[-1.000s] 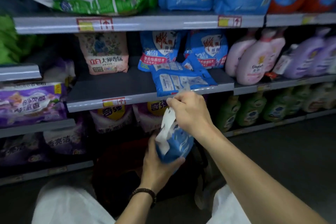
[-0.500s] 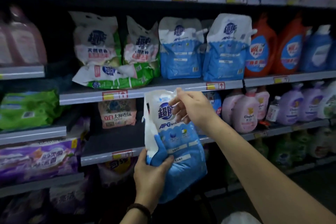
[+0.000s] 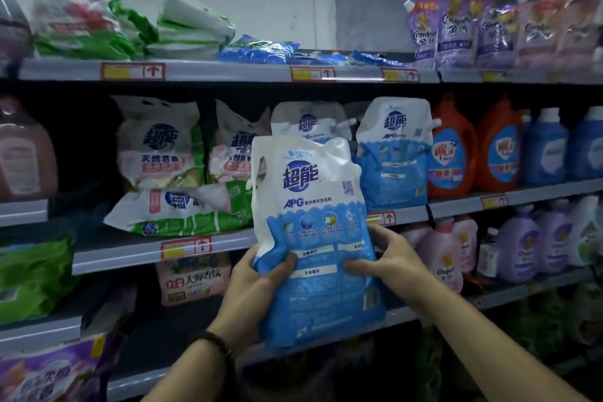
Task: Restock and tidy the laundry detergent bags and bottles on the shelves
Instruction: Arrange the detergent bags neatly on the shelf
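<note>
In front of the mid shelf point(image 3: 456, 205) edge, pouch point(image 3: 313, 206) upright, long axis vertical; L hand point(image 3: 257, 287) & R hand point(image 3: 394, 268) grip its lower sides; matching pouches point(image 3: 391, 153) just above-behind.

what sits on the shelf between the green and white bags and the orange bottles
In the head view, two blue-and-white pouches stand there: the right one mostly in sight, the left one partly hidden behind the held pouch.
</note>
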A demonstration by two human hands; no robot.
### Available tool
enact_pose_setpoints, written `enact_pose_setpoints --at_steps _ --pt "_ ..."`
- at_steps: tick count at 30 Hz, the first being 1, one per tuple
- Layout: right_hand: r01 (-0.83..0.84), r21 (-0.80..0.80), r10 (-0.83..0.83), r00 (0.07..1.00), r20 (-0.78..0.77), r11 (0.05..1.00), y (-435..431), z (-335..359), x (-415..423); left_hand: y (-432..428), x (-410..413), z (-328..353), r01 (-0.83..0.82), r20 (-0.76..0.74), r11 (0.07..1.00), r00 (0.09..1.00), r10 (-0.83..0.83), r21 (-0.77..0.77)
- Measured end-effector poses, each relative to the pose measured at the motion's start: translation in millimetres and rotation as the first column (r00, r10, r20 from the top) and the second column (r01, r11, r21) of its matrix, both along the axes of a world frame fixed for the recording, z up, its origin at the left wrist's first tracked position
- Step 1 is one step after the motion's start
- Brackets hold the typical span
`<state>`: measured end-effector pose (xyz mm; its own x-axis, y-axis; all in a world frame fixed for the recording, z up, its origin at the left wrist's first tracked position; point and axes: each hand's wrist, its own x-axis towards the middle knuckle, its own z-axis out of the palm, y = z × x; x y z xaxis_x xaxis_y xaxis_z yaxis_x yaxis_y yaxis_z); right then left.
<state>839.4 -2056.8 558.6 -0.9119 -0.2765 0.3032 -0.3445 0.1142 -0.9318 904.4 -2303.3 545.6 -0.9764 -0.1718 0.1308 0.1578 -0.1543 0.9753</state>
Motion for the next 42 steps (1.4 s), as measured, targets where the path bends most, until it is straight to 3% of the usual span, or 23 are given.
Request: enact_pose_setpoints --at_steps 4,9,14,19,26,32,42 --pt "0.112 -0.134 -0.120 0.991 -0.057 0.985 -7 41 -37 -7 -55 54 0.049 -0.071 0.991 0.996 -0.058 -0.125" --pt "0.149 -0.111 -0.163 0.978 -0.127 0.983 -17 83 -99 -16 -128 95 0.006 -0.163 0.965 0.985 -0.050 -0.261" --pt "0.262 -0.016 -0.259 0.941 -0.219 0.965 -21 92 -165 -19 -199 101 -0.084 -0.183 0.932 0.983 0.019 -0.352" --pt "0.401 0.018 -0.382 0.886 -0.263 0.916 -29 79 -213 -17 -250 89 -0.300 -0.301 0.837 0.938 0.172 -0.457" --pt "0.427 0.200 -0.372 0.891 -0.260 0.882 -32 56 -226 -19 -272 64 -0.294 -0.359 0.715 0.931 0.063 -0.635" --pt "0.466 0.407 -0.407 0.885 -0.227 0.786 -44 78 -243 -29 -292 72 -0.311 -0.305 0.621 0.945 0.120 -0.719" --pt "0.482 0.481 -0.505 0.858 -0.092 0.732 -56 92 -236 -16 -286 79 -0.258 -0.151 0.763 0.966 0.209 -0.592"
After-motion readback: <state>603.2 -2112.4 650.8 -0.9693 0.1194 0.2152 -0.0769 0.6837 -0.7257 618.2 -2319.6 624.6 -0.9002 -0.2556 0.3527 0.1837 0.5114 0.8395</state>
